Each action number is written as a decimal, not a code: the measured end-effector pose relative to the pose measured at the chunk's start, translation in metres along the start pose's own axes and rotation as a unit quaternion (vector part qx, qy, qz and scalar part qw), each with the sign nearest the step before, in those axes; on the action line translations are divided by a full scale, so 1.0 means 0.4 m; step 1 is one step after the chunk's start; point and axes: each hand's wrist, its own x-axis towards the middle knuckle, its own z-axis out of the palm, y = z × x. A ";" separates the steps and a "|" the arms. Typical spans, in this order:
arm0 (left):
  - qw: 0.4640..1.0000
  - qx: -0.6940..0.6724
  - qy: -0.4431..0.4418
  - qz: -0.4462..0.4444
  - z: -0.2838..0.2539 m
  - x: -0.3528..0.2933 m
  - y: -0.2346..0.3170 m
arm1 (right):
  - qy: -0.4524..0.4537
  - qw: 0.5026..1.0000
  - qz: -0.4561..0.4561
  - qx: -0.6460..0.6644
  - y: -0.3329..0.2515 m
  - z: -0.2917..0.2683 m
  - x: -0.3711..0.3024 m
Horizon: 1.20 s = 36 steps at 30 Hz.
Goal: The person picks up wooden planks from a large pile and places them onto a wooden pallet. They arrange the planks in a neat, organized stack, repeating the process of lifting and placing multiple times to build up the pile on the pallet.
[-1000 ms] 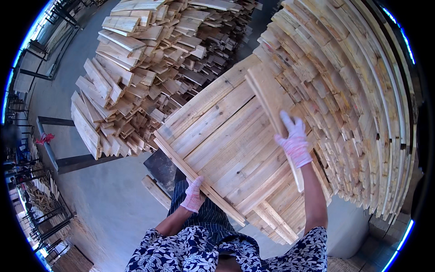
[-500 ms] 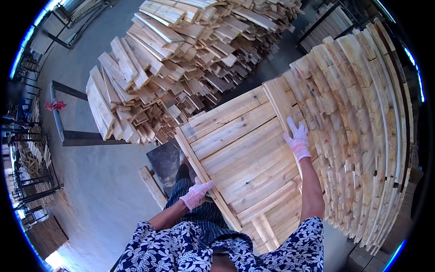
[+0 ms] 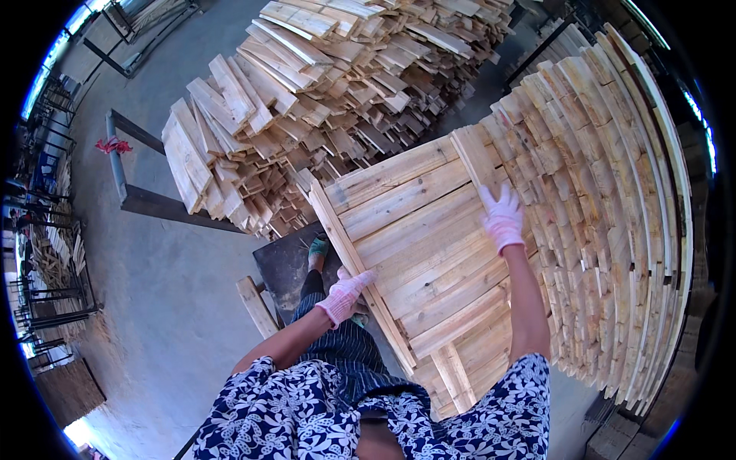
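Note:
A panel of pale boards (image 3: 429, 245) lies in front of me, with a narrow batten (image 3: 356, 264) along its left edge and a wider batten (image 3: 473, 157) on its right side. My left hand (image 3: 346, 297), in a pinkish-white glove, grips the left edge at the batten, the fingers partly hidden by the wood. Over the right batten, my right hand (image 3: 504, 218) in a similar glove is spread with nothing held; whether it touches the wood is hard to tell. Another slatted piece with a crosspiece (image 3: 454, 376) shows below the panel's near end.
Tall stacked rows of boards (image 3: 606, 192) stand close on the right. A big heap of loose boards (image 3: 307, 92) fills the far side. A dark metal frame (image 3: 172, 207) with a red ribbon (image 3: 113, 145) is on the left, and a wooden post (image 3: 257, 307) by my leg.
The panel's left edge and my left hand appear slightly higher and further right. My right hand has shifted up a little along the right batten, its fingers spread.

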 end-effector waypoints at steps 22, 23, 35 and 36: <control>0.904 0.272 0.037 0.328 -0.391 -0.051 0.102 | 0.020 0.994 -0.008 0.107 -0.507 0.043 -0.466; 0.935 0.222 0.097 0.259 -0.426 -0.071 0.179 | 0.006 0.998 -0.004 0.063 -0.531 -0.018 -0.449; 0.747 0.359 0.511 0.225 -0.805 0.175 1.047 | -0.287 0.663 0.067 0.688 -1.237 -0.050 0.471; 0.727 0.376 0.530 0.222 -0.784 0.222 1.102 | -0.163 0.707 0.047 0.687 -1.235 0.016 0.571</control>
